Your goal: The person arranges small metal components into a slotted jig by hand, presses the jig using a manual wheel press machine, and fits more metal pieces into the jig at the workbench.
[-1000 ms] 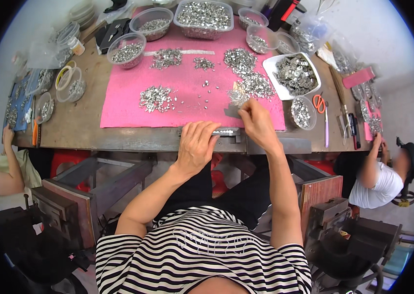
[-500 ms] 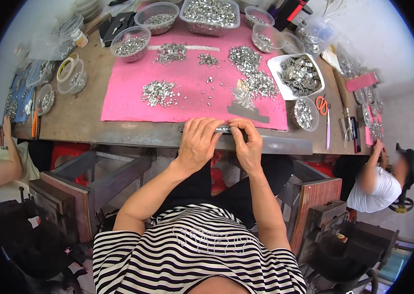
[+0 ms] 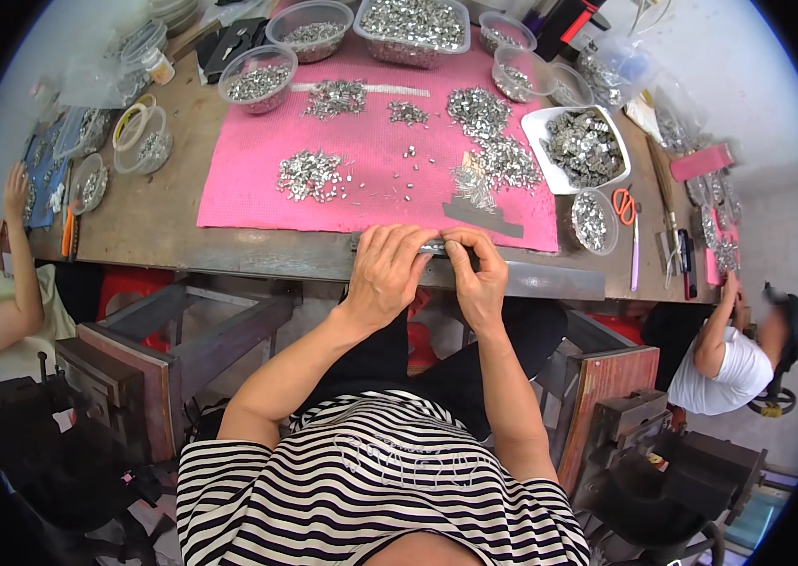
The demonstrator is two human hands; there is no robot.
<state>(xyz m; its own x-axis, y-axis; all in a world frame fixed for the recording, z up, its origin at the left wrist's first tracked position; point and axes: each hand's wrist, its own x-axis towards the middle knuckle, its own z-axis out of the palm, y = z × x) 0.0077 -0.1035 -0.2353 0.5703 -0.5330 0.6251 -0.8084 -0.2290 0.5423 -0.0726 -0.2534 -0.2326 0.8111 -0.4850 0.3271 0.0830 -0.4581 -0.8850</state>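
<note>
At the bench's front edge, my left hand [image 3: 383, 269] and my right hand [image 3: 477, 276] meet over a narrow metal strip [image 3: 433, 247] with small shiny pieces along it. The left fingers lie together over its left part, thumb below. My right thumb and fingers pinch its right end. Much of the strip is hidden under the hands. Beyond them a pink mat [image 3: 257, 208] carries loose piles of small silvery metal parts [image 3: 310, 175]. Thin pins [image 3: 476, 189] and a flat grey strip [image 3: 484, 218] lie on the mat, just past my right hand.
Clear tubs of metal parts [image 3: 415, 30] line the back. At right stand a white tray [image 3: 536, 132], a small tub [image 3: 591, 222], orange-handled scissors [image 3: 623, 204] and a brush [image 3: 658, 170]. Co-workers sit at left [image 3: 16, 311] and right [image 3: 734, 354]. Metal vises [image 3: 625, 424] flank me below.
My hands stay on the strip, almost unmoved. The view has shifted slightly. The left co-worker's arm has lifted toward the blue mat.
</note>
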